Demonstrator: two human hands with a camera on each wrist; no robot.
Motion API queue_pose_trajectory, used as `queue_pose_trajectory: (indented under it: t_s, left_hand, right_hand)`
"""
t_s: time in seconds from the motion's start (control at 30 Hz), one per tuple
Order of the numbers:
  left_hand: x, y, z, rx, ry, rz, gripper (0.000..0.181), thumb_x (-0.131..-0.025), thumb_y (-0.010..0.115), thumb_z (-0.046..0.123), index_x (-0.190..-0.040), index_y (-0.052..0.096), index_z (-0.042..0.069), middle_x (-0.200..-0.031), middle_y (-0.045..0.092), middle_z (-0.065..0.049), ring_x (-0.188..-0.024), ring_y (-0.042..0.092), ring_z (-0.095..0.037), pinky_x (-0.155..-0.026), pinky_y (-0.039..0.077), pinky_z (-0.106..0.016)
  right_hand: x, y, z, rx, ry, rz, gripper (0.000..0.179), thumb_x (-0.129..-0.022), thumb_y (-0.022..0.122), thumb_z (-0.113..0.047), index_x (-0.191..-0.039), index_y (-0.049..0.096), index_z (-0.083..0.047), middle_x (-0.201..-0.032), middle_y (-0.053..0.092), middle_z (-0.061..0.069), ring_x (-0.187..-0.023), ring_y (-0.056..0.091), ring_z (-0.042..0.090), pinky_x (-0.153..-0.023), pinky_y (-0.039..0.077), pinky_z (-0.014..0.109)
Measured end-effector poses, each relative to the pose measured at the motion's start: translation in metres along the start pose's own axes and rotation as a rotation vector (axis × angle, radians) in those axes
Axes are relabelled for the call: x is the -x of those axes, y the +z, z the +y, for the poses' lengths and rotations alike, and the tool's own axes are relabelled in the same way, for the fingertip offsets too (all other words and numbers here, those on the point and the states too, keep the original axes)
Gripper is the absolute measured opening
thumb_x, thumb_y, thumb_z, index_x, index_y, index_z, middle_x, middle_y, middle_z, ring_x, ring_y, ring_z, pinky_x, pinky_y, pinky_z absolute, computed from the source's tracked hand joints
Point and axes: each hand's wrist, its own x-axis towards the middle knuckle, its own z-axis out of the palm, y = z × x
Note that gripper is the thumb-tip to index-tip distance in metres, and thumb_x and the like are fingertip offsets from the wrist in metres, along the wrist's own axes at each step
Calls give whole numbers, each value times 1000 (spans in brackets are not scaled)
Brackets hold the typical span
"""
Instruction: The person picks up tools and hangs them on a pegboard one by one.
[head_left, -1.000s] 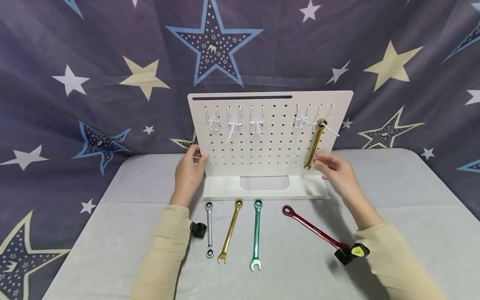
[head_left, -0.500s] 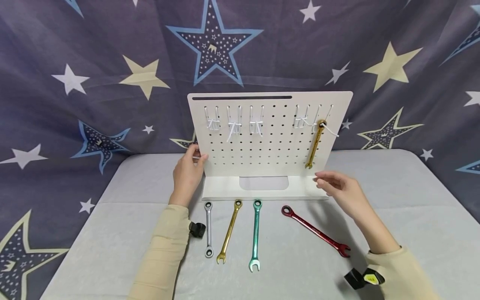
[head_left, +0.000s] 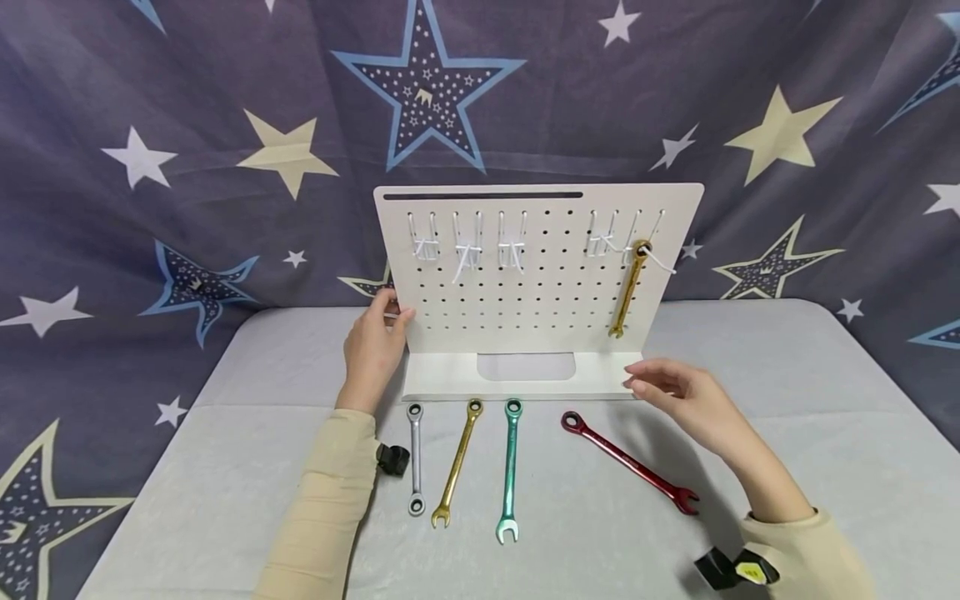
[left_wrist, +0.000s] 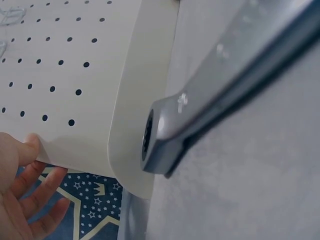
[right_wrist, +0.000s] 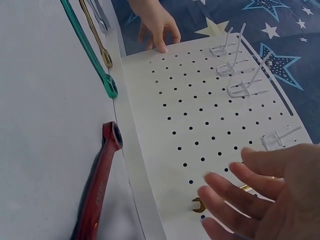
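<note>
Head view: left hand (head_left: 372, 350) pinches the pegboard (head_left: 529, 292), right hand (head_left: 693, 404) empty; a knock could unhook the hanging wrench (head_left: 628, 292)

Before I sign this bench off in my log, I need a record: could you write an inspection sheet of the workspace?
Surface: table under pale grey cloth, lightly creased.
Job's things: one gold wrench hangs on the far-right hook of the white pegboard; silver wrench, second gold wrench, green wrench and red wrench lie in front; four other hooks hold none.
Clutter: nothing seen.
Hands: left hand pinches the pegboard's left edge; right hand, fingers relaxed, holds nothing near the right end of the base.
Cables: nothing seen.
Surroundings: star-patterned backdrop behind; black device at each wrist.
</note>
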Motion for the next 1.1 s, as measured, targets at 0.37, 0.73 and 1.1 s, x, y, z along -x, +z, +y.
queue_pose_trajectory:
  t_s: [0.37,0.73,1.1]
  left_hand:
    - [0,0,-2,1,-4,-9,33,-98,63,27,-127,57,12,-116,68,-11,-103,66,-30,-85,47,-51]
    - [-2,-2,-1,2,6,-8,33,-98,63,28,-126,57,13,-114,69,-10,-103,66,-29,-83,47,-51]
    - [-2,0,-3,7,6,-5,32,-99,62,26,-127,57,11,-115,69,-13,-104,66,-32,-86,47,-52]
  right_hand:
    - [7,5,10,43,-45,-155,31,-97,65,-21,-121,66,-1,-109,71,5,-96,65,20,-79,53,31]
    - [6,6,25,71,-93,-389,21,-93,70,-15,-108,70,-1,-98,70,2,-87,64,10,-75,54,27]
    - [9,17,29,26,-79,-466,19,-87,75,-11,-101,69,1,-81,64,-5,-72,59,5,-66,51,25]
